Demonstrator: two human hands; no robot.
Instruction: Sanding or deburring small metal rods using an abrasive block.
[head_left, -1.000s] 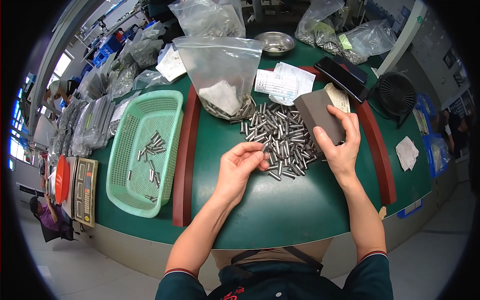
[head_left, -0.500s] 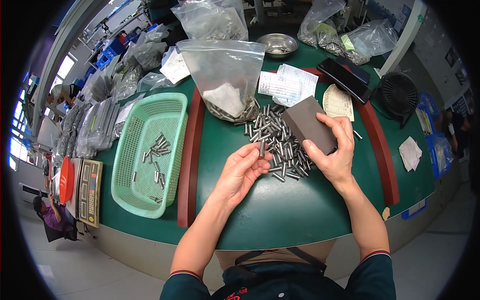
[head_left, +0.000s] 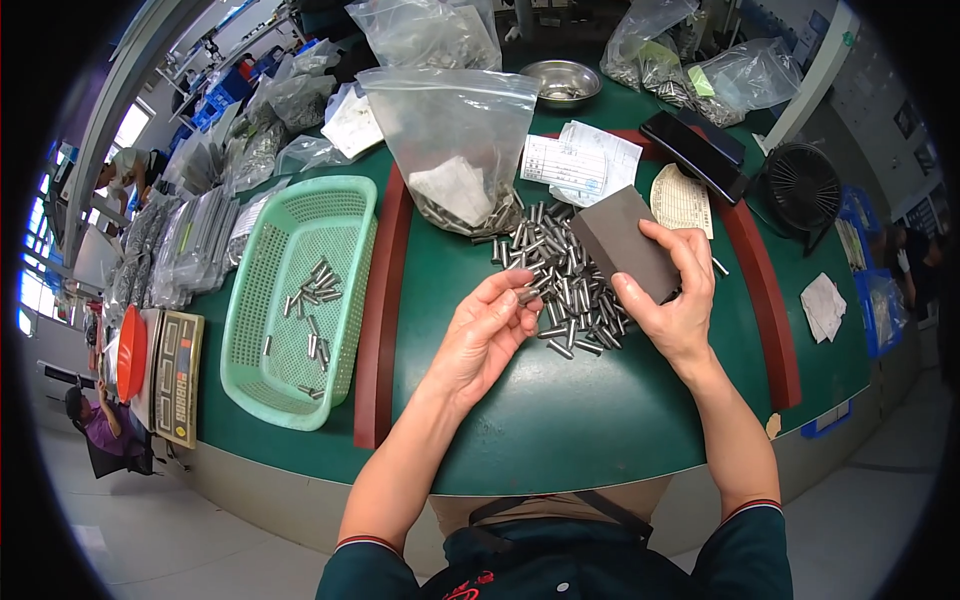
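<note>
The left hand (head_left: pixel 487 335) is pinching 1 metal pin (head_left: pixel 527 296) at the pile (head_left: pixel 565 280) — just right; the right hand (head_left: pixel 672 300) is gripping a dark block (head_left: pixel 625 243).

Single head-worn fisheye view, looking steeply down, close over green table (head_left: pixel 560 420), edges bending toward rim
</note>
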